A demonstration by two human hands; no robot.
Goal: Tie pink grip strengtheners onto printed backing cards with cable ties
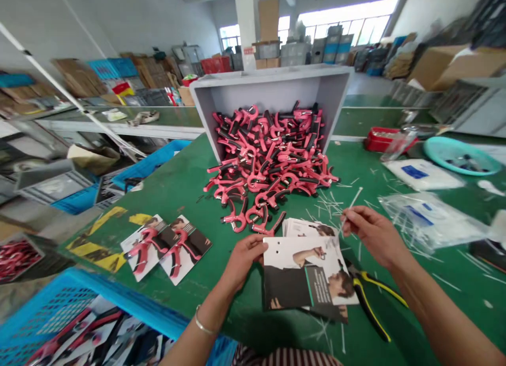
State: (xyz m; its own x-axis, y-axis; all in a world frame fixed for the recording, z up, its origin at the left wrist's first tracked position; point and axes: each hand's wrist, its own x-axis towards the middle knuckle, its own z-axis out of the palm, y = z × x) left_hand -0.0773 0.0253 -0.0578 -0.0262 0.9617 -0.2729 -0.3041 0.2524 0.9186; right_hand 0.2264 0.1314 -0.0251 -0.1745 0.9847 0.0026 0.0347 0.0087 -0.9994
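Note:
My left hand (247, 258) grips the left edge of a printed card (310, 273) with two small holes near its top left corner. More cards lie under and behind it. My right hand (366, 229) is to the right of the card, its fingers pinched on a thin white zip tie (353, 201) that points up. Pliers with yellow and black handles (369, 295) lie beside the card, partly covered by it. Beyond the cards is a big heap of pink and black clamps (272, 155), spilling out of a tipped grey crate (272, 84).
Two cards bearing clamps (179, 250) lie at left. A blue basket (118, 297) of packed cards stands at lower left. Loose white ties, plastic bags (430, 218), a turquoise bowl (443, 147) and a red box (385, 140) are on the right.

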